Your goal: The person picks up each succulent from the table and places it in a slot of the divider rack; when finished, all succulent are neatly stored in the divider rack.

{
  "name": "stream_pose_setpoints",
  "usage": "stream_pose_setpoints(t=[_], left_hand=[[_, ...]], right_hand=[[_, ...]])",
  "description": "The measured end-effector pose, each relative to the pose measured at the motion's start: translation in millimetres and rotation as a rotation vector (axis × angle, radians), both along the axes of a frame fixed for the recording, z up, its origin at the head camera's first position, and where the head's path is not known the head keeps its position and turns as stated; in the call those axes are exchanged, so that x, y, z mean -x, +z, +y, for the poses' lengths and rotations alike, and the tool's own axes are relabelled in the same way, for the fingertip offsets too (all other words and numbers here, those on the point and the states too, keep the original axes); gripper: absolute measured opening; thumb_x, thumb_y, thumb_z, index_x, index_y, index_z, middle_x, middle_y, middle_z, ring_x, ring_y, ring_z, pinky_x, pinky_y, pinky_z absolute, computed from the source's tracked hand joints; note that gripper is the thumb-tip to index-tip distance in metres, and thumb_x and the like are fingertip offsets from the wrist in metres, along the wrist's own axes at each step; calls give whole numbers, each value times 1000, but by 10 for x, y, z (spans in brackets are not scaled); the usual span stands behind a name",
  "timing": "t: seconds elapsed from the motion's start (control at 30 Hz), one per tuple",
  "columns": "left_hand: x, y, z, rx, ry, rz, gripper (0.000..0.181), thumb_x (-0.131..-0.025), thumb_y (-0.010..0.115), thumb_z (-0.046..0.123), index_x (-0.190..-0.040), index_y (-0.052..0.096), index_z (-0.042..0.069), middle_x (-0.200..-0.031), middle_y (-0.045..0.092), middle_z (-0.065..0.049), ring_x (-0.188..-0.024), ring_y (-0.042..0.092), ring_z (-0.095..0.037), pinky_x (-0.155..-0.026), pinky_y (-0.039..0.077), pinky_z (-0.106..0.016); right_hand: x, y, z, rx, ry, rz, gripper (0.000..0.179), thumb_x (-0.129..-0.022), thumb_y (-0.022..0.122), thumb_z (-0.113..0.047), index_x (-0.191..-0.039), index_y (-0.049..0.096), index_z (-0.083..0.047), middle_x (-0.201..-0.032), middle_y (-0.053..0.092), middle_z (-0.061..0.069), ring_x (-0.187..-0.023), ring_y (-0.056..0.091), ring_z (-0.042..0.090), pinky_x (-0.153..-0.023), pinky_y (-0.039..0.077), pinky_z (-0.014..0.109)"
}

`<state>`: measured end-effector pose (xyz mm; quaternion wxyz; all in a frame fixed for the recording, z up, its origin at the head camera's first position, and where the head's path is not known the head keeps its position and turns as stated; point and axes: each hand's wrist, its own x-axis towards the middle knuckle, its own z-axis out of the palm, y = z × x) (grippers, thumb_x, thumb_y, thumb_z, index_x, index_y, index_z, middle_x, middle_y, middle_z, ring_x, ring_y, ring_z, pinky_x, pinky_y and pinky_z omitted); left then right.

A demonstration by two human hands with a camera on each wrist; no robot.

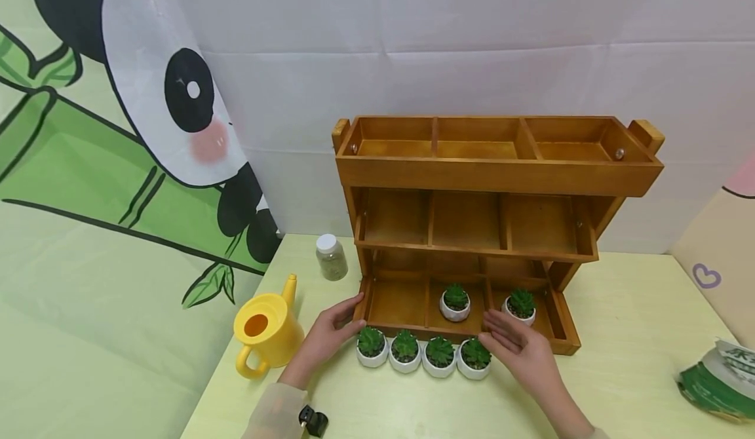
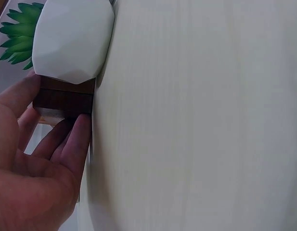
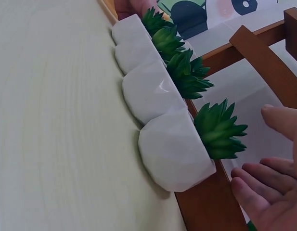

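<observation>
A three-tier wooden shelf (image 1: 499,175) stands on the table with divided trays. My left hand (image 1: 331,334) holds the front left corner of its bottom tray, thumb and fingers about the wooden end (image 2: 64,102) in the left wrist view. My right hand (image 1: 522,354) hovers at the tray's front edge, fingers loosely extended and holding nothing. Several small succulents in white faceted pots (image 1: 404,352) form a touching row before the tray; the rightmost pot (image 3: 174,151) is nearest my right hand. One potted succulent (image 1: 455,303) sits in the bottom tray's middle compartment, another (image 1: 520,306) in the right one.
On the left stands a yellow watering can (image 1: 277,334), with a white-lidded jar (image 1: 331,257) behind it. A green and white bag (image 1: 722,380) lies at the far right. A small black object (image 1: 313,420) is beside my left sleeve. A printed cloth (image 1: 531,46) hangs behind the shelf.
</observation>
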<state>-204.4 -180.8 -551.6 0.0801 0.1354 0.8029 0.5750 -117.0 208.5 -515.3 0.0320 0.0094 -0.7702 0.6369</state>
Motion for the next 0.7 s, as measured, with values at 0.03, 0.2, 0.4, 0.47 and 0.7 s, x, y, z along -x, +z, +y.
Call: stream_pose_setpoints(t=[0.03, 0.2, 0.4, 0.47, 0.7], left_hand=[[1, -2, -2, 1, -1, 2, 57, -100, 72, 9, -154, 53, 9, -157, 49, -16, -142, 48, -36, -116, 41, -47], [5, -1, -7, 4, -5, 3, 58, -100, 72, 10, -154, 53, 9, -157, 49, -16, -142, 49, -36, -115, 41, -47], [4, 8, -7, -6, -4, 2, 57, -99, 72, 9, -153, 53, 8, -156, 49, -17, -141, 50, -36, -115, 42, -46], [6, 6, -8, -8, -4, 2, 58, -99, 73, 10, -154, 53, 8, -156, 49, -17, -141, 50, -36, -115, 42, -45], [2, 5, -8, -3, -1, -6, 58, -100, 72, 10, -154, 53, 9, -156, 49, -17, -141, 50, -36, -114, 43, -45]], right_hand=[[-20, -12, 6, 18, -4, 2, 57, -93, 81, -15, -142, 60, 5, -139, 63, 25, -125, 64, 33, -94, 56, 23], [-130, -75, 33, 53, -30, -15, 54, -92, 82, -15, -139, 62, 4, -136, 65, 24, -119, 68, 19, -93, 58, 23], [-264, -134, 43, 38, -44, 9, 50, -92, 82, -13, -136, 65, 3, -132, 68, 21, -116, 69, 13, -94, 57, 22], [-291, -158, 43, 28, -45, 10, 50, -92, 82, -13, -136, 65, 3, -132, 68, 21, -116, 68, 10, -94, 57, 22], [-323, -239, 9, -11, -60, -82, 57, -88, 87, -18, -138, 65, -1, -136, 67, 17, -123, 67, 22, -97, 56, 25]])
